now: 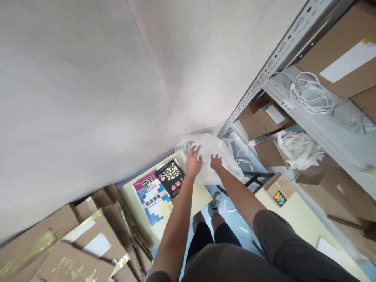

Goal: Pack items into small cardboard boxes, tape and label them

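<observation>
A white translucent plastic bag [209,137], bulging and crumpled, lies against the wall at the far end of the yellow table. My left hand [194,161] is over the bag's left part, its fingers and thumb spread with nothing between them. Just to the right, my right hand [216,161] is at the bag's surface, its fingers bent but apart. What the bag contains is hidden. Left of my left arm, a black book [170,177] with a crossword pattern lies partly on a blue and white book [152,199].
Flattened cardboard boxes [88,239] lean at the lower left. On the right, a metal shelf [335,129] carries boxes and a coiled white cable [311,94]. A small carton [279,189] sits on the right-hand yellow table [299,223]. The pale wall [102,78] rises close ahead.
</observation>
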The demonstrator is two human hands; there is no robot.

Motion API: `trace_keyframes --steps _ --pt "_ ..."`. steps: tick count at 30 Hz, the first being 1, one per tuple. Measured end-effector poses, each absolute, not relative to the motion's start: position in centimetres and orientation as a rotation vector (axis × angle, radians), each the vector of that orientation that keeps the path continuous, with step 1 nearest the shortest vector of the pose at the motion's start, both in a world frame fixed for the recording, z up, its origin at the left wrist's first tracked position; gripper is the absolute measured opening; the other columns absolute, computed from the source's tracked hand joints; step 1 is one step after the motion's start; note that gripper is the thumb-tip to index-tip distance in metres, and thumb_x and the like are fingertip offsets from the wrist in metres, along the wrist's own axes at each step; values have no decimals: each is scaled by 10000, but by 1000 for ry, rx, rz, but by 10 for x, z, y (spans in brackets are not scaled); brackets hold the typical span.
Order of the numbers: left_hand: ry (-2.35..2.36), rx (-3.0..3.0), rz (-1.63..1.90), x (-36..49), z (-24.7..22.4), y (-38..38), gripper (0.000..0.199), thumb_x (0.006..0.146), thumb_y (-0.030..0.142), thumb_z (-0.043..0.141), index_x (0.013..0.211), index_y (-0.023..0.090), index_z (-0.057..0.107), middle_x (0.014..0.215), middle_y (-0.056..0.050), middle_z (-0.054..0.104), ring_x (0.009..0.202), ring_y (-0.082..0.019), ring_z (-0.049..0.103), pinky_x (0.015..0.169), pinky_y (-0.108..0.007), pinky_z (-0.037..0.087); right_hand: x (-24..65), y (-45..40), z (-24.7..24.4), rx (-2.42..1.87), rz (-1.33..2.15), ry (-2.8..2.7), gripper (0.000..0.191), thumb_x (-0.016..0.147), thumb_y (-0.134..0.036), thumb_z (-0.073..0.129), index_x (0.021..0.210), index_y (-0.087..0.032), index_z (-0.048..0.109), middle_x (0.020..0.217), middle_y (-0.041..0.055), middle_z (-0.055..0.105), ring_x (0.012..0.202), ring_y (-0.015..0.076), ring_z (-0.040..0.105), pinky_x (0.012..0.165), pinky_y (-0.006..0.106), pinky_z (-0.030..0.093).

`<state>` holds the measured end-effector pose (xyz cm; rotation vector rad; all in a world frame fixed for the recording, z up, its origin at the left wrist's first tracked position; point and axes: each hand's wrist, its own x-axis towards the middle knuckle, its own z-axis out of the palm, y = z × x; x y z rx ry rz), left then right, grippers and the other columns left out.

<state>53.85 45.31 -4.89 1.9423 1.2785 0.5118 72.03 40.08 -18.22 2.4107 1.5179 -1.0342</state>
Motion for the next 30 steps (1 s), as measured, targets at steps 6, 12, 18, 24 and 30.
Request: trace_keyframes --steps 6,12,18,24,30 --pt "1011 1412 627 568 -36 513 779 989 259 604 1696 271 276 1632 -160 483 1333 -292 627 1024 -442 579 730 390 -161 2424 -940 1620 664 944 -93 475 1607 -95 444 1677 231 400 1570 360 355 1186 510 442" --pt "804 1392 536 654 -3 601 957 806 59 568 1694 280 288 1724 -83 361 1504 -281 483 1157 -432 471 772 386 -107 2508 -833 1888 702 889 -62 448 1590 -33 453 1621 199 499 1569 309 380 1290 508 336" --pt "815 1491 745 671 31 601 835 798 105 597 1610 264 478 1636 -63 508 1470 -266 528 1238 -411 399 809 396 -38 2726 -594 1992 540 973 -146 477 1501 -108 587 1593 136 550 1495 276 501 1255 411 404" --pt "957 1471 906 602 7 490 570 913 160 539 1475 228 609 1461 -119 662 1356 -258 626 1088 -405 554 777 359 -26 2896 -597 2007 383 992 -227 533 1304 -196 753 1386 109 726 1275 276 702 1132 414 532" --pt "1148 1486 701 550 -41 415 610 894 206 640 1498 239 560 1519 -148 593 1269 -280 661 998 -432 608 745 330 -22 3000 -729 2064 232 901 -176 622 1009 -245 815 1086 70 834 1039 261 778 997 394 596"
